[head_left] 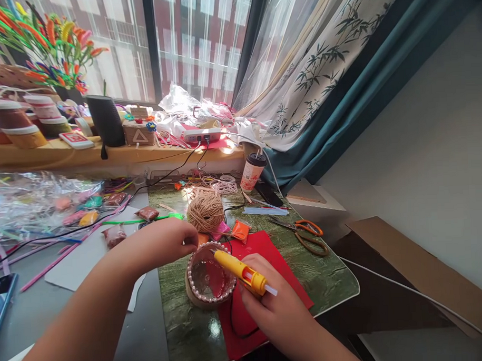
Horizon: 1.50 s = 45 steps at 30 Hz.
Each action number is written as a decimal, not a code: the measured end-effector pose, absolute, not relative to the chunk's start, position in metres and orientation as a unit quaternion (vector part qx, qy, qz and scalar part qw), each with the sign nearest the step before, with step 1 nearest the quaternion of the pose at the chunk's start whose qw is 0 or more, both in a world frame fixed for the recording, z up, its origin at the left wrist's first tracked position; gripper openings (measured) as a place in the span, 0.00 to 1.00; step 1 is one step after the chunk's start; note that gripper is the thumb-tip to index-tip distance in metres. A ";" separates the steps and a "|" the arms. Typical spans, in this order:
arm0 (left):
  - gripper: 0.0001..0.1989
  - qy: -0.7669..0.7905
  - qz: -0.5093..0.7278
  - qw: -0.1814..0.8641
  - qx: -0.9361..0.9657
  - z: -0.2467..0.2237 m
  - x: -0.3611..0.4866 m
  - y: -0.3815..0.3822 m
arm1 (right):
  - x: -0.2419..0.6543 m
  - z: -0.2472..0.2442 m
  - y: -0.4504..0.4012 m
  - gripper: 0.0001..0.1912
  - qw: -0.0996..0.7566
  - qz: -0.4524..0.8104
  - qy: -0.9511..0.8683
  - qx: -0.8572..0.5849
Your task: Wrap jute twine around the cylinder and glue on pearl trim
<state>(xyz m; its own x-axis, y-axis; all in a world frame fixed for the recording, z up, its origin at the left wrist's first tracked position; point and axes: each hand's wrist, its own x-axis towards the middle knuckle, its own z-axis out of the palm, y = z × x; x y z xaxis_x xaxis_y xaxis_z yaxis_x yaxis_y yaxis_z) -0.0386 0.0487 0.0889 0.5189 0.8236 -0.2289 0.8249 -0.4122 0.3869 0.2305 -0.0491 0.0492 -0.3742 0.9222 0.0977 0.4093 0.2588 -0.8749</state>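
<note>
My right hand is wrapped round a yellow glue gun, a clear glue stick poking out of its back end. The gun's nozzle is over the rim of a round twine-covered cup, which has a string of pearly beads around its top edge. My left hand is at the far left side of that rim, thumb and fingers pinched together; whatever lies between the fingertips is too small to make out. Part of the cup rests beside a red sheet on the green tabletop.
A ball of twine and an orange packet lie beyond the cup. Orange-handled scissors lie to the right. Glue sticks, a paper cup and a black phone are farther back. Black cords cross the table.
</note>
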 end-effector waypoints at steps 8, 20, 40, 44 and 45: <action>0.11 0.498 -0.013 0.229 0.836 0.090 -0.037 0.048 | 0.228 0.046 -0.051 0.10 0.303 0.414 -0.728 -0.454; 0.15 0.502 -0.003 0.226 0.835 0.097 -0.032 0.045 | 0.228 0.047 -0.050 0.11 0.309 0.410 -0.729 -0.453; 0.13 0.495 0.010 0.247 0.833 0.084 -0.039 0.052 | 0.228 0.046 -0.049 0.12 0.309 0.397 -0.736 -0.454; 0.12 0.492 0.013 0.247 0.835 0.081 -0.040 0.053 | 0.228 0.046 -0.049 0.12 0.308 0.398 -0.735 -0.455; 0.12 0.492 0.010 0.245 0.835 0.081 -0.040 0.053 | 0.228 0.046 -0.049 0.13 0.308 0.398 -0.735 -0.455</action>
